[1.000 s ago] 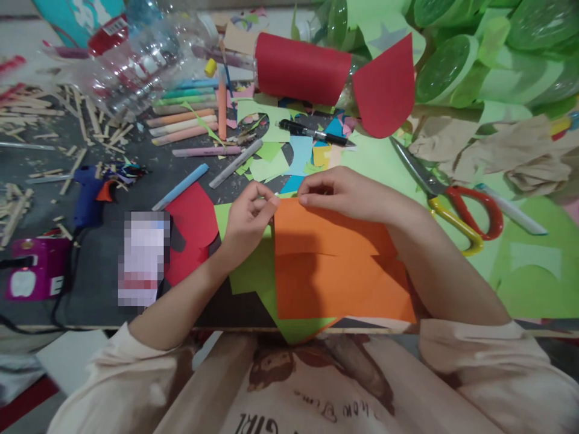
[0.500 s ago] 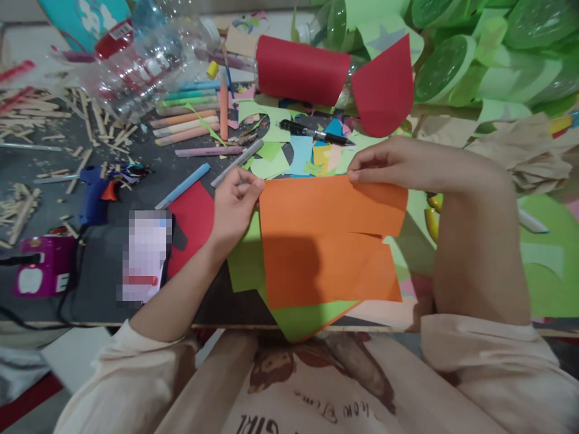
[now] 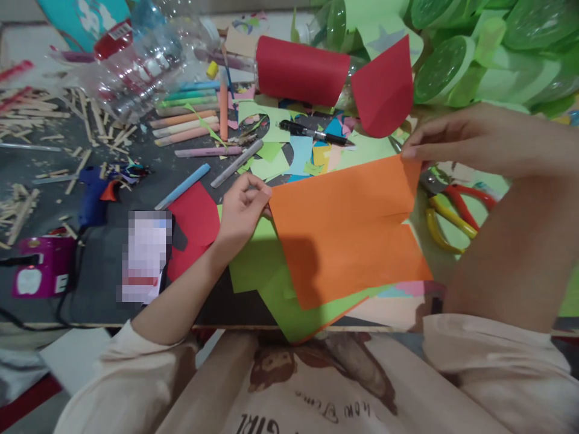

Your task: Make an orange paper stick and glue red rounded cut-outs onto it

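Note:
An orange paper sheet [image 3: 348,232] with a slit on its right side lies tilted over green paper [image 3: 266,277] at the table's near edge. My left hand [image 3: 242,208] pinches the sheet's upper left corner, fingers closed. My right hand [image 3: 470,138] is raised at the right and pinches the upper right corner, lifting that edge off the table. Red-and-yellow scissors [image 3: 447,208] lie just under my right forearm.
A red paper-wrapped bottle [image 3: 302,69] with a red half-round piece [image 3: 384,87] lies at the back. Markers [image 3: 185,117], a black pen [image 3: 312,132], paper scraps, a clear plastic bottle [image 3: 136,66], a blue glue gun [image 3: 93,193], wooden sticks [image 3: 27,120] and green leaves [image 3: 474,54] crowd the table.
My right hand has slid rightwards along the orange sheet's top edge to its far corner and risen. The sheet has turned and spread out; my left hand has kept its corner.

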{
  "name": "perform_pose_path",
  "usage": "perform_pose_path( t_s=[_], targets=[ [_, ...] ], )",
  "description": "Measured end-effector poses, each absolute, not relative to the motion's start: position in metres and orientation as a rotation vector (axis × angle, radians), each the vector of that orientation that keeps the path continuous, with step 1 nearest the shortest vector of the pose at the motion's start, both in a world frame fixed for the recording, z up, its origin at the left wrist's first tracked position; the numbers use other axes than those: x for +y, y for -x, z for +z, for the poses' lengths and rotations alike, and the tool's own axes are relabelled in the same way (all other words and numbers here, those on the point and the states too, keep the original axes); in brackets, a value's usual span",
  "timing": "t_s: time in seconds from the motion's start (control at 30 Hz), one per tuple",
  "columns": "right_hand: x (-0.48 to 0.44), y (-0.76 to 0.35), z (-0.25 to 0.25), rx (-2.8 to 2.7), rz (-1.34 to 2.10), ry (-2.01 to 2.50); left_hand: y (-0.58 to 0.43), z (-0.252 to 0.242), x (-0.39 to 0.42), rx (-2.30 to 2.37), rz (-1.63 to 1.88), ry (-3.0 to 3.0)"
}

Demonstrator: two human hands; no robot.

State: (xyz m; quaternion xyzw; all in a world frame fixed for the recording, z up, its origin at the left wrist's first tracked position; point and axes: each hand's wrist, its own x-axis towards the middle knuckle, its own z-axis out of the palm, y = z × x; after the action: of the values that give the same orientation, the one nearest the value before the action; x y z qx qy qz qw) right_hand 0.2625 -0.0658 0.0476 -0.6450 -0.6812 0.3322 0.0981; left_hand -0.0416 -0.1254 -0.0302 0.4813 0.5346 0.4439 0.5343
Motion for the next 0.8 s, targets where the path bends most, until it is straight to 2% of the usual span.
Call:
perform_pose_path(
  t_s=[0.1, 0.17, 0.23, 0.37, 0.53, 0.8],
  targets=[
    [-0.069, -0.249, 0.055, -1.890, 0.885, 2.023, 0.041, -0.028, -0.131, 1.215, 0.933, -1.196],
    [-0.071, -0.238, 0.059, -1.695, 0.789, 1.908, 0.041, -0.026, -0.134, 1.187, 0.862, -1.243],
    [-0.073, -0.228, 0.064, -1.627, 0.833, 1.812, 0.042, -0.025, -0.137, 1.175, 0.818, -1.320],
    [-0.078, -0.216, 0.069, -1.944, 1.051, 1.760, 0.041, -0.024, -0.141, 1.103, 0.683, -1.474],
    [-0.081, -0.202, 0.066, -2.203, 1.105, 1.550, 0.036, -0.029, -0.145, 0.948, 0.631, -1.651],
    [-0.077, -0.214, 0.060, -2.225, 1.110, 1.613, 0.034, -0.029, -0.145, 0.977, 0.664, -1.774]
  ],
)
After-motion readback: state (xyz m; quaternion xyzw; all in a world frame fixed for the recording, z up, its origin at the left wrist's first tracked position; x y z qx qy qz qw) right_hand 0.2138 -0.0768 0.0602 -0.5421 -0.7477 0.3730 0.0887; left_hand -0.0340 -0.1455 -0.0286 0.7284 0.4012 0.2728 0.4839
